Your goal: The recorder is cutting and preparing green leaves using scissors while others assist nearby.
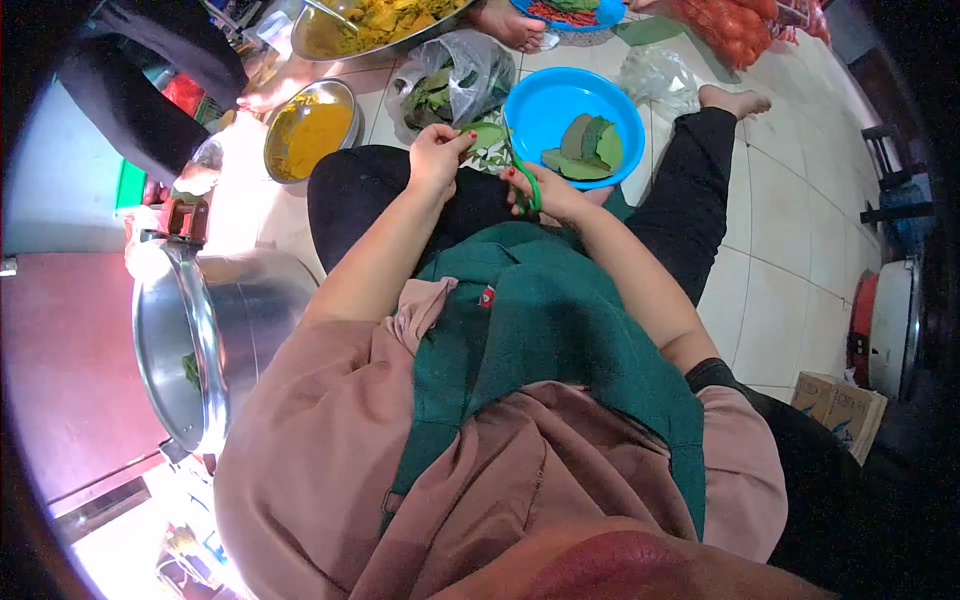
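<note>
My left hand [439, 159] pinches a green leaf [486, 136] between thumb and fingers, above my bent knee. A pair of green-handled scissors [531, 184] is in my right hand [553, 193], their blades pointing away from me beside the leaf. Whether the blades touch the leaf I cannot tell. Just beyond my hands stands a blue plastic basin [536, 97], with several cut leaf pieces [589, 148] lying in its near right part. Below the held leaf, small green leaf scraps [491, 159] lie on the floor. A clear plastic bag [487, 60] holding dark green leaves [433, 94] sits left of the basin.
At left are a steel bowl of yellow paste [319, 135] and a large steel pot [255, 289]. A wide metal basin of yellow food [390, 30] stands farther back, near other people's feet [517, 30]. Right of the blue basin lies a crumpled plastic bag [660, 81]; a red net sack [727, 30] lies beyond.
</note>
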`<state>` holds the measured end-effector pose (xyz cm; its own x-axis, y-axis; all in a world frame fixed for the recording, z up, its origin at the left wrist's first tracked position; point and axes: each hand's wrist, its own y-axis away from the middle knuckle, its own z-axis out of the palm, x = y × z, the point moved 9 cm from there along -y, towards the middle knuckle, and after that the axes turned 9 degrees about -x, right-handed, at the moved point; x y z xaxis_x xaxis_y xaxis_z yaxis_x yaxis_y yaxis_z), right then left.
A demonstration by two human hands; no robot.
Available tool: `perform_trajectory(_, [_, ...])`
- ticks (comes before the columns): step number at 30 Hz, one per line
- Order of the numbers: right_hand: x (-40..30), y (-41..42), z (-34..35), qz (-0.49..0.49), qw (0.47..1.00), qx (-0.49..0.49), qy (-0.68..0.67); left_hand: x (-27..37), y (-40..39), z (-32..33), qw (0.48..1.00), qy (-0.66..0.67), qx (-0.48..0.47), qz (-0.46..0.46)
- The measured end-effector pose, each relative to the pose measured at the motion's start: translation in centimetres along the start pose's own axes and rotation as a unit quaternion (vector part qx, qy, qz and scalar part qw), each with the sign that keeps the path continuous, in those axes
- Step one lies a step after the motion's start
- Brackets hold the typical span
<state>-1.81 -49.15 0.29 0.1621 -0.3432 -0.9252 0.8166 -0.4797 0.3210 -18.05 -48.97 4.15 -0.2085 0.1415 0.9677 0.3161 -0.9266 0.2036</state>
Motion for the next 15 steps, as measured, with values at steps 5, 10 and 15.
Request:
perform_trajectory(5, [0.5,0.7,-0.3,0.111,0.992,0.035,0.038,0.1,0.3,-1.1,0.999,-0.011,0.043,0.014])
perform_trajectory(10, [2.8,0.2,0.1,0.142,0.990,-0.004,-0.001,1.0,-0.6,0.9,0.992,-0.107,0.034,0.052])
perform_trajectory(15, [4.0,-1.0,0.3,0.160,0.987,-0.026,0.012,-0.2,-4.1,8.6,0.991,-0.074,-0.081,0.070])
